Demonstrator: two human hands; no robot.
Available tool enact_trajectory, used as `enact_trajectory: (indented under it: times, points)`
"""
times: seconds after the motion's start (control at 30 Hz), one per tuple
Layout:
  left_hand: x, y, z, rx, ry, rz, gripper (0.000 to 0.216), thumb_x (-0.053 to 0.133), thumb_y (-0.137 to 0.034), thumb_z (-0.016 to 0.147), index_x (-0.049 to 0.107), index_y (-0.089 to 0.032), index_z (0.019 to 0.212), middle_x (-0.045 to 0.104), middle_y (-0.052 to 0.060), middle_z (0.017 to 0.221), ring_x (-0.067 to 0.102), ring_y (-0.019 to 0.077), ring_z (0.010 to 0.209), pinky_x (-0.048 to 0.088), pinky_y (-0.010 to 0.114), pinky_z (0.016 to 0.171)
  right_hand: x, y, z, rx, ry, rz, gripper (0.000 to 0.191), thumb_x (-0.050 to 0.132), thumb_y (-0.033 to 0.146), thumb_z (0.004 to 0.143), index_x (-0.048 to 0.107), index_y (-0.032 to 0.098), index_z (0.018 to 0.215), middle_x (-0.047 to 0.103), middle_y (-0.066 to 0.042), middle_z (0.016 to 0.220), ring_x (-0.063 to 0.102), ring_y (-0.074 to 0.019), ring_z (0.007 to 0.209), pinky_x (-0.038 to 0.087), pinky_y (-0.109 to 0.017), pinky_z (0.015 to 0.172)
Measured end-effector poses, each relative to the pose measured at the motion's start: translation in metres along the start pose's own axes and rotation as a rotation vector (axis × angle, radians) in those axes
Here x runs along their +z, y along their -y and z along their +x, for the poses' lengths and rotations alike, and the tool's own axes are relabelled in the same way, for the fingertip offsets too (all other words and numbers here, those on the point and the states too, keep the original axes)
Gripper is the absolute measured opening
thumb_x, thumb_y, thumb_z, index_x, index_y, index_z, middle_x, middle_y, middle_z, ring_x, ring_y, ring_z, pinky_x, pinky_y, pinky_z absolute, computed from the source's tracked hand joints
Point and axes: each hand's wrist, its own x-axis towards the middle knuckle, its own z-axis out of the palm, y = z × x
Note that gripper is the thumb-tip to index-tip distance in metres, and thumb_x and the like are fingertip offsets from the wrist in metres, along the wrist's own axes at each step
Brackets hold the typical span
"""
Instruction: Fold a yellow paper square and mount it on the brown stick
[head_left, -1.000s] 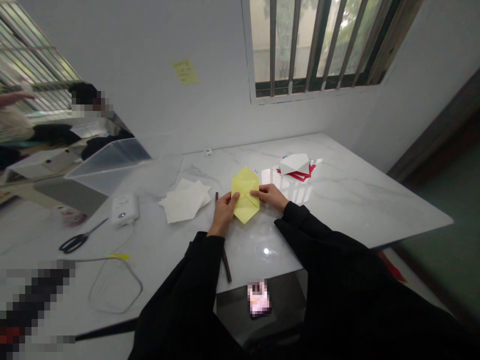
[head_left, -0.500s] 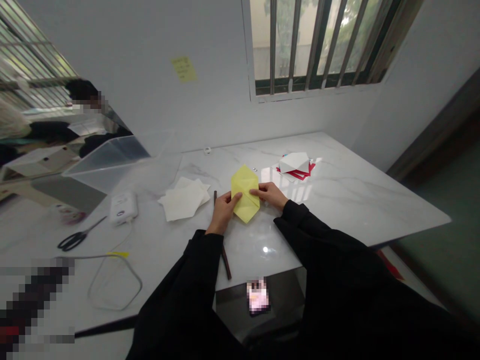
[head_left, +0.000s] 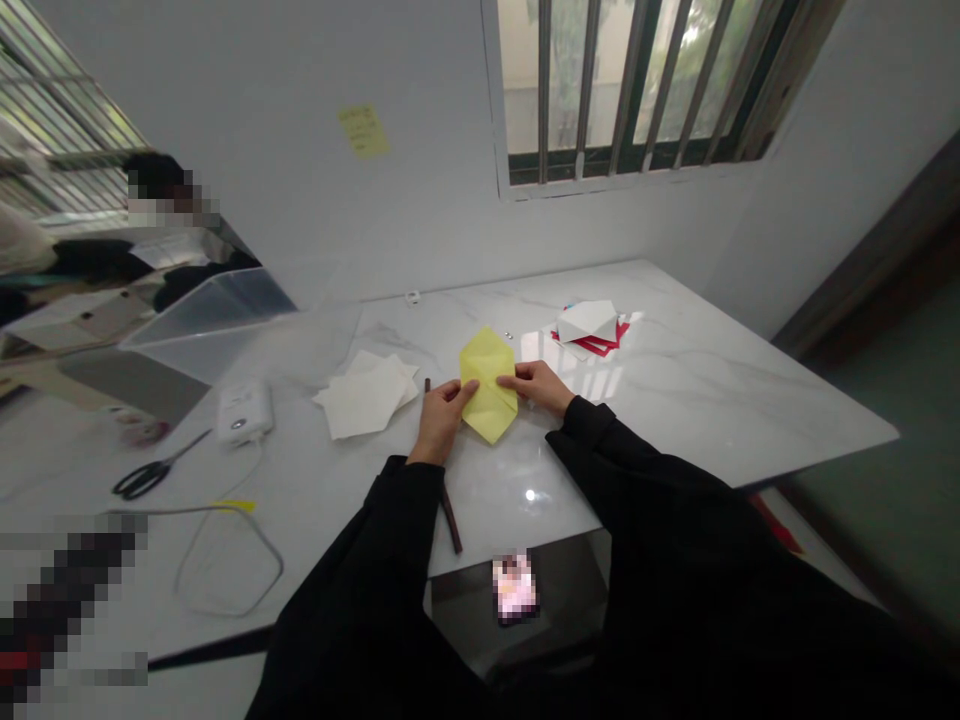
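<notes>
A folded yellow paper [head_left: 487, 372] lies on the white marble table [head_left: 675, 400] in front of me. My left hand [head_left: 440, 420] pinches its left edge, thumb on top of the sheet. My right hand [head_left: 538, 386] presses on its right edge, fingers curled over a folded flap. Both sleeves are black. A dark thin stick [head_left: 448, 505] lies under my left forearm, partly hidden.
White paper sheets [head_left: 365, 395] lie left of the yellow one; a red and white paper pile [head_left: 591, 328] lies behind to the right. A white device [head_left: 241, 412], scissors [head_left: 146, 475], a cable loop [head_left: 225, 560] and a clear plastic box [head_left: 206, 320] sit to the left. Another person is at the far left.
Nothing has moved beyond a slight shift of the camera; both hands stay on the yellow paper.
</notes>
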Motion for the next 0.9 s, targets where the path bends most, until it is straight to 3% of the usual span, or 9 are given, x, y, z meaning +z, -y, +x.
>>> enact_trajectory:
  times: [0.33, 0.6, 0.9]
  points:
    - [0.0036, -0.0062, -0.003, -0.008, -0.001, 0.007, 0.051, 0.089, -0.059, 0.065, 0.075, -0.015, 0.087, 0.078, 0.009, 0.085, 0.074, 0.0264, 0.082, 0.058, 0.037, 0.079, 0.0004, 0.0027, -0.0011, -0.004, -0.009, -0.003, 0.044, 0.088, 0.045, 0.072, 0.077, 0.006, 0.09, 0.061, -0.001, 0.063, 0.048, -0.0108, 0.062, 0.037, -0.025, 0.056]
    - [0.0032, -0.0044, -0.0014, -0.004, -0.008, 0.019, 0.05, 0.089, -0.059, 0.063, 0.075, -0.016, 0.086, 0.078, 0.008, 0.085, 0.074, 0.0271, 0.085, 0.058, 0.036, 0.078, -0.0016, -0.0015, 0.0008, -0.021, -0.008, -0.021, 0.047, 0.084, 0.047, 0.074, 0.078, 0.006, 0.096, 0.067, -0.004, 0.071, 0.05, -0.0106, 0.062, 0.036, -0.024, 0.056]
    - [0.0026, -0.0022, -0.0002, -0.002, -0.011, 0.01, 0.049, 0.089, -0.056, 0.065, 0.076, -0.015, 0.089, 0.079, 0.007, 0.087, 0.073, 0.0236, 0.08, 0.058, 0.034, 0.079, -0.0024, 0.0002, 0.0, -0.044, -0.02, -0.074, 0.045, 0.082, 0.049, 0.075, 0.075, 0.006, 0.088, 0.058, 0.001, 0.063, 0.048, -0.0107, 0.062, 0.037, -0.026, 0.059]
